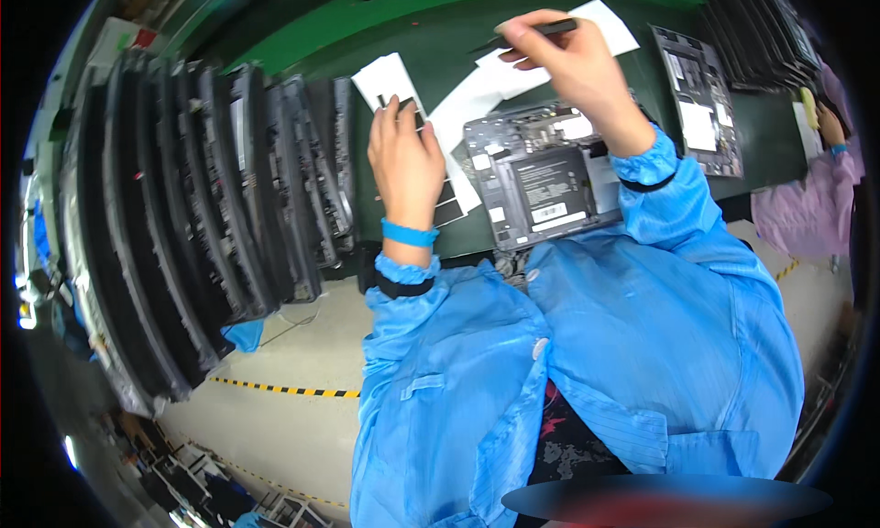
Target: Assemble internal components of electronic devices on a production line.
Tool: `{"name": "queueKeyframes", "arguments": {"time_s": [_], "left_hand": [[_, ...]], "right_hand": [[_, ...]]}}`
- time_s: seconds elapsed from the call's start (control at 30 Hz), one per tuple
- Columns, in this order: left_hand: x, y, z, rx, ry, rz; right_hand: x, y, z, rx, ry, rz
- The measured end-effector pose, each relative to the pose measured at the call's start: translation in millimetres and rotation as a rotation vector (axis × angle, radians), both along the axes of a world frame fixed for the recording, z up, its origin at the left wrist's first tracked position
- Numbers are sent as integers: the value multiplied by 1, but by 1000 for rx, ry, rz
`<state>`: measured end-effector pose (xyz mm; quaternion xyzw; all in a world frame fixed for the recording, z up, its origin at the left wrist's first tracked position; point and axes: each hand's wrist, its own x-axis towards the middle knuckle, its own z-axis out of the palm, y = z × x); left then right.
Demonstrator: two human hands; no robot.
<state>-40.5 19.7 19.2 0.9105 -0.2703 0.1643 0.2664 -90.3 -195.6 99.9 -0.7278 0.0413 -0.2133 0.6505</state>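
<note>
The slim dark tool (559,27) is lying crosswise in the right hand (582,70), its thin end pointing left and a little toward the wearer, to the side where the left hand (408,170) is resting on a white sheet (390,72). That sheet, which is bearing black strips (446,193), is running lengthwise away from the body; the left hand is covering part of it and is the nearer one. The open laptop base (541,184) is sitting on the table (371,230) between the forearms, nearer the body than either hand's fingers. The right thumb and fingers are pinching the tool above the white paper (477,93). The left fingers are reaching forward, the thumb standing apart; whether their tips are pressing a strip, one cannot tell.
</note>
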Motion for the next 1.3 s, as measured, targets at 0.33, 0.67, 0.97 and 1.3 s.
{"name": "queueKeyframes", "arguments": {"time_s": [0.33, 0.67, 0.97, 1.3], "left_hand": [[-34, -71, 15, -125, 202, -373], [-40, -79, 14, 100, 223, -354], [-38, -77, 13, 116, 195, -361], [-37, -77, 11, 110, 185, -367]], "right_hand": [[-95, -70, -47, -38, 240, -109], [-87, -64, -49, -114, 331, -92], [-82, -62, -54, -59, 324, -120], [-85, -65, -55, -14, 383, -152]]}}
